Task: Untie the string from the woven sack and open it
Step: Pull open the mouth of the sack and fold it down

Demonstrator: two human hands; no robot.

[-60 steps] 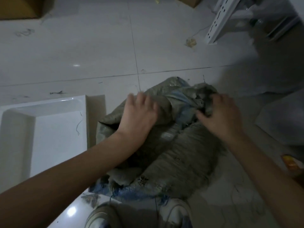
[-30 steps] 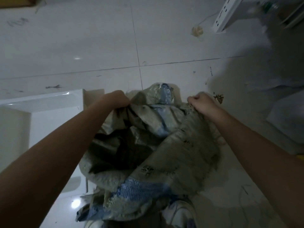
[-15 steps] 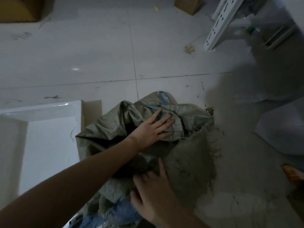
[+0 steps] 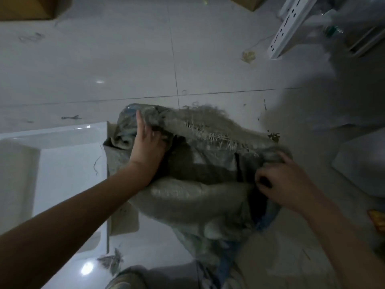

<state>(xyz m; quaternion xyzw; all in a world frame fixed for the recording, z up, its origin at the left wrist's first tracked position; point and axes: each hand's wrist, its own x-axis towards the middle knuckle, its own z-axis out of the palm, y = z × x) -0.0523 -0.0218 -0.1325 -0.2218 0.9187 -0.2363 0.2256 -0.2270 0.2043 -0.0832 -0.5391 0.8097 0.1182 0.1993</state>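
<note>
A grey woven sack (image 4: 200, 197) with blue patches and a frayed rim stands on the tiled floor in front of me. Its mouth gapes wide, dark inside. My left hand (image 4: 146, 148) holds the left side of the rim, fingers tucked into the opening and index finger pointing up. My right hand (image 4: 285, 180) is closed on the right side of the rim, bunching the fabric. I see no string on the sack's mouth.
A white tray-like basin (image 4: 54, 155) lies on the floor at the left, right beside the sack. A white perforated metal rail (image 4: 289, 26) leans at the top right. Cardboard boxes (image 4: 27, 7) sit at the top edge. A white object (image 4: 362, 161) is at the right.
Both hands have shifted from pressing on the crumpled sack to gripping opposite sides of its rim. The mouth now spreads wide between them.
</note>
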